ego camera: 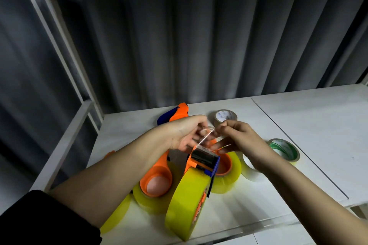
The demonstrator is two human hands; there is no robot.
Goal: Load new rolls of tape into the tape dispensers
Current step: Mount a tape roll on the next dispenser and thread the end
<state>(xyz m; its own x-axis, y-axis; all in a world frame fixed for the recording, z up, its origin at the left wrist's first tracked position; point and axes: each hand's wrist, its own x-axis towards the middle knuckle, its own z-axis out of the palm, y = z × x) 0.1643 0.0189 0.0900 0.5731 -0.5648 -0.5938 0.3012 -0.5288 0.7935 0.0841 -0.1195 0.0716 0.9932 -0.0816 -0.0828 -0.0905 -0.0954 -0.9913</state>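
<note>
- I am pinching the clear tape end (207,135) between my left hand (184,134) and right hand (237,138), feeding it over the orange dispenser (203,160) (its yellow roll (189,199) is already seated).
- Two spare rolls (226,117) are waiting on the white table (298,125), so more loading seems left.

No text can be read here. The brown tape roll (226,117) behind the hands carries small blue print on its white core, too blurred to make out. The roll with the green-and-white core (284,149), to the right of that brown roll, bears markings that are just as illegible.
</note>
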